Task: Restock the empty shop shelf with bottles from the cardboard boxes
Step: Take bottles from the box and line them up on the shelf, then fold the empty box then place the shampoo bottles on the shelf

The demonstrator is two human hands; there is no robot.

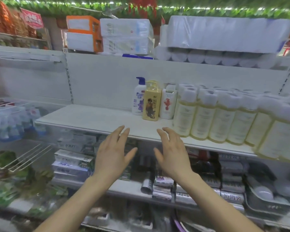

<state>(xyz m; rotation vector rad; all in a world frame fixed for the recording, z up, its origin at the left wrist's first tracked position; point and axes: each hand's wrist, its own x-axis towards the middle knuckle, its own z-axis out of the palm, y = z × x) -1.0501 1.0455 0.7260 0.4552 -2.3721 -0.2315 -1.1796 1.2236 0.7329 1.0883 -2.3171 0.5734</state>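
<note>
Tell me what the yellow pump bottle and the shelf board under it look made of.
Yellow pump bottle: likely opaque plastic, smooth and slightly glossy, with a see-through pump head. Shelf board: probably white-painted metal, matte, with a thin flat edge, though blur leaves it open.

Wrapped toilet-roll packs [228, 33] sit stacked high above, long white boxes [72, 159] low at left.
</note>
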